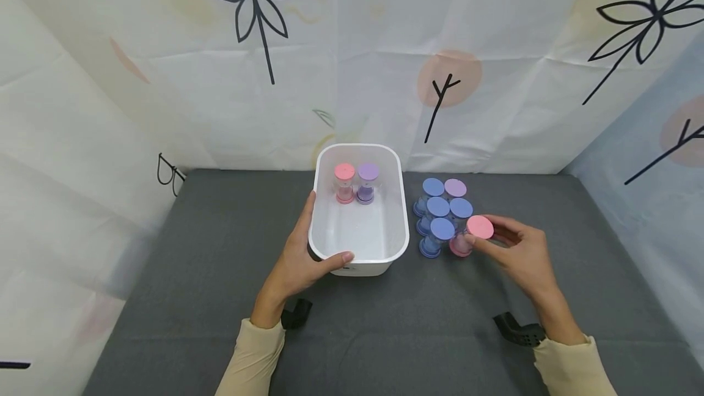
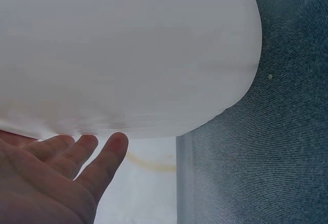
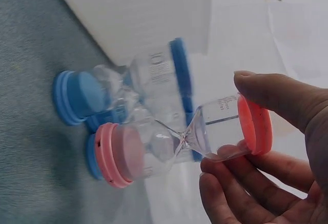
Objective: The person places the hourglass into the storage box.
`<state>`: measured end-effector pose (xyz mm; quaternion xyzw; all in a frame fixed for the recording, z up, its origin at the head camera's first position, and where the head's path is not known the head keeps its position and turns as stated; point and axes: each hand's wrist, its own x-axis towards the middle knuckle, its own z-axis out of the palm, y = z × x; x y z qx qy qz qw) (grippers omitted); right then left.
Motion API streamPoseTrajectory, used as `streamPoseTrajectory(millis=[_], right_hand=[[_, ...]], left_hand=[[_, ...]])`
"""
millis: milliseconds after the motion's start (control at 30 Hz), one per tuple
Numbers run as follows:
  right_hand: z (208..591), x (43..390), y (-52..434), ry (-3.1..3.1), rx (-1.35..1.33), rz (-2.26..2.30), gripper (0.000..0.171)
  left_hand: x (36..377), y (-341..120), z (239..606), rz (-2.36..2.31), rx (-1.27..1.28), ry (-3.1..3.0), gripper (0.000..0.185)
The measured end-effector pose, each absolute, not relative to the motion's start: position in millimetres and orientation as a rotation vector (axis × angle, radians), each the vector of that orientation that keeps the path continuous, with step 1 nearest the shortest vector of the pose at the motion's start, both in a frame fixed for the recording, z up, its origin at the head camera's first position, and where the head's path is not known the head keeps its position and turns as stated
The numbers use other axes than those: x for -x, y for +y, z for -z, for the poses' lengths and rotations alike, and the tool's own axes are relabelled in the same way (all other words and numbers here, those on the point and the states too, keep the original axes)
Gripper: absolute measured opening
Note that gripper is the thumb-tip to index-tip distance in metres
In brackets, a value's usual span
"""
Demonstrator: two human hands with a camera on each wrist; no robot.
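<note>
My right hand (image 1: 519, 252) pinches a pink-capped sand timer (image 1: 480, 227) by its upper cap, between thumb and fingers. The timer stands upright at the near right of a group of sand timers. In the right wrist view, pink sand (image 3: 128, 152) lies in its lower bulb. My left hand (image 1: 297, 264) rests against the near-left corner of a white plastic bin (image 1: 360, 269), thumb along the front rim, straight fingers along the left wall. The left wrist view shows its fingertips (image 2: 119, 141) touching the wall. Inside the bin stand a pink timer (image 1: 344, 182) and a purple timer (image 1: 367, 183).
Several blue sand timers (image 1: 438, 207) and a purple one (image 1: 455, 188) stand close together just right of the bin. A grey cloth (image 1: 231, 231) covers the table. White patterned sheets (image 1: 374, 78) hang behind and at the sides.
</note>
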<state>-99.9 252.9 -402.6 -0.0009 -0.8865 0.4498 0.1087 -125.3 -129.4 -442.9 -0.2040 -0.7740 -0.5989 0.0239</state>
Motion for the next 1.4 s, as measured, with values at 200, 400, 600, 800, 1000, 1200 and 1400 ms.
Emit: streamPoseTrajectory(millis=[200, 400, 600, 800, 1000, 1200, 1400], right_hand=[[385.9, 94.6, 253.4, -2.498, -0.034, -1.315, 0.047], [370.2, 92.8, 249.3, -2.402, -0.073, -1.361, 0.049], [353.8, 93.2, 241.3, -2.329, -0.158, -1.41, 0.05], [338.2, 96.4, 230.9, -2.315, -0.223, -1.457, 0.048], [325.9, 103.3, 216.9, -2.223, -0.309, -1.612, 0.047], [316.2, 115.6, 197.4, -2.074, -0.429, -1.841, 0.044], [311.5, 131.6, 173.1, -2.064, -0.477, -1.918, 0.042]], left_hand=[[125.0, -129.4, 443.1, 1.857, 0.634, -2.387, 0.123], [125.2, -129.1, 444.4, 1.852, 0.628, -2.388, 0.122], [124.8, -129.1, 443.7, 1.838, 0.633, -2.393, 0.123], [124.8, -129.4, 443.2, 1.844, 0.627, -2.395, 0.124], [125.2, -129.5, 443.6, 1.84, 0.637, -2.387, 0.124], [124.6, -130.0, 442.9, 1.826, 0.639, -2.391, 0.124], [125.2, -129.9, 443.0, 1.808, 0.652, -2.393, 0.124]])
